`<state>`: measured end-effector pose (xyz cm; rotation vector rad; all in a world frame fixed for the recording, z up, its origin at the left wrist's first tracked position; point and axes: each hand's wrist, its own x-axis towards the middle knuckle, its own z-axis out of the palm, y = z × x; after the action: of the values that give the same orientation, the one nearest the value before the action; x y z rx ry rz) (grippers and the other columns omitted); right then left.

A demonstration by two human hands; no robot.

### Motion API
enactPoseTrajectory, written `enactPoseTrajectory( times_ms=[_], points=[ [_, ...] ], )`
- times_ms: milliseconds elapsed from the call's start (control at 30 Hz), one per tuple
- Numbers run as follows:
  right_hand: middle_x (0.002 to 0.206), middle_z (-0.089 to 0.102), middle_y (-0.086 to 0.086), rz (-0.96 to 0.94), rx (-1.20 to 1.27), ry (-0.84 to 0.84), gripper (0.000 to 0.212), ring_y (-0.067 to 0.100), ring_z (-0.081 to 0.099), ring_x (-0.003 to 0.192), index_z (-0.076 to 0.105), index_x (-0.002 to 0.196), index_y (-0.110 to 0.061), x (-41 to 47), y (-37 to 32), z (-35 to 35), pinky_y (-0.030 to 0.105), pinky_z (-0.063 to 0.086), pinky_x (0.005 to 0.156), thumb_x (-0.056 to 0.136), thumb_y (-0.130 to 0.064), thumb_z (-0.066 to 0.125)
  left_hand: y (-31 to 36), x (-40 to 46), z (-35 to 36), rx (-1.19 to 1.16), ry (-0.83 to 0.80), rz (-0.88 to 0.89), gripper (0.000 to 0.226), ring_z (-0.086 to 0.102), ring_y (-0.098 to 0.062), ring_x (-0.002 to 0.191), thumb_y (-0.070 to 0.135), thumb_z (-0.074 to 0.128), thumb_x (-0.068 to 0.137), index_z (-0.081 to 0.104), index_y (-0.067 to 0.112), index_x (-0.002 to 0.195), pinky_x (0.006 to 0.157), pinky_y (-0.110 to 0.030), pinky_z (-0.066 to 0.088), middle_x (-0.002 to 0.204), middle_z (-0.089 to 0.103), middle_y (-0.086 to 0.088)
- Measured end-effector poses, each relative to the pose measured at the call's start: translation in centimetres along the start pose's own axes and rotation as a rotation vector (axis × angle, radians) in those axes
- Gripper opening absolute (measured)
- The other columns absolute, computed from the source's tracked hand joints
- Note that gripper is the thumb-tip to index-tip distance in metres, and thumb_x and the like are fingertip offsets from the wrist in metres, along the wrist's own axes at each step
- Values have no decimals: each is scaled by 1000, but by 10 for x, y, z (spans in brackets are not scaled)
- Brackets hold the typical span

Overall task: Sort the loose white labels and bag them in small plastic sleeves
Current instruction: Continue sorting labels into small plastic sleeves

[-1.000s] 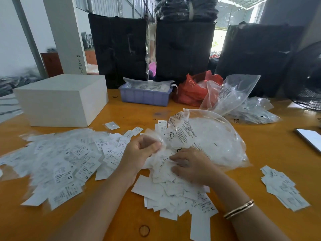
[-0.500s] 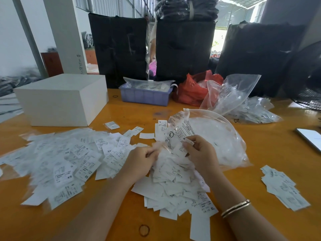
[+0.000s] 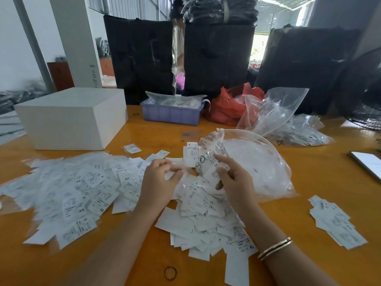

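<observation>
Left hand [image 3: 159,183] pinching thin crinkly sleeve [image 3: 186,183]

Orange wooden table [image 3: 309,182]; white pillar [image 3: 76,42]; black bundles [image 3: 218,58] behind; daylight beyond.

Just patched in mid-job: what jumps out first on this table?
White labels swamp the orange table: a wide spread of labels on the left, a loose heap in the middle under both hands, and a small stack at the right edge. The left hand and right hand work at the mouth of a big clear bag. Behind sit a white box, a purple tray and a red bag.
</observation>
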<state>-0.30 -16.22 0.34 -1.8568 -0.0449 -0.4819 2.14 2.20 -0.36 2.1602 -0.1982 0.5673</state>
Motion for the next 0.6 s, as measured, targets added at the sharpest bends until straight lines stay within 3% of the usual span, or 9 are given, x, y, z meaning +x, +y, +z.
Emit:
enactPoseTrajectory(
  times_ms=[100,200,267,433,500,600],
  points=[
    [69,58,-12,-20,-75,-58,32,-2,47,48,70,107,-27,-2,-2,4,10,35,47,96,-8,47,9,-2,-5,-281,-82,-157,13,54,17,77,36,69,83,65,40,71,55,-1,39,76,64,24],
    [83,56,-22,-61,-95,-176,25,4,53,91,68,112,-27,-7,-9,6,22,45,80,94,-28,49,14,-4,-6,-450,-176,-235,16,59,11,69,39,71,79,71,41,63,57,-7,42,71,68,20],
    [90,61,-23,-76,-106,-251,32,5,56,98,68,110,-28,-9,-11,8,30,43,89,89,-45,51,16,-4,-6,-500,-208,-230,10,60,7,66,41,71,77,71,42,67,61,-13,45,71,68,17],
    [87,67,-13,-66,-108,-238,10,1,57,78,70,93,-34,-7,-8,12,12,44,68,89,-29,62,19,-7,-3,-570,-225,-169,20,60,8,67,29,72,79,67,33,60,58,-4,44,68,67,19],
    [83,70,-9,-19,-32,-226,10,7,60,78,71,87,-33,-7,-8,11,16,47,68,88,-26,64,17,-7,-2,-611,-196,-194,9,63,3,72,28,72,79,69,25,71,66,-10,50,74,70,10],
    [81,71,-10,38,60,-226,10,11,65,78,73,87,-30,-8,-9,10,22,53,70,88,-24,65,16,-6,-2,-746,-183,-249,13,68,-16,89,18,66,86,63,7,92,73,-19,54,90,73,-6]
  ],
)
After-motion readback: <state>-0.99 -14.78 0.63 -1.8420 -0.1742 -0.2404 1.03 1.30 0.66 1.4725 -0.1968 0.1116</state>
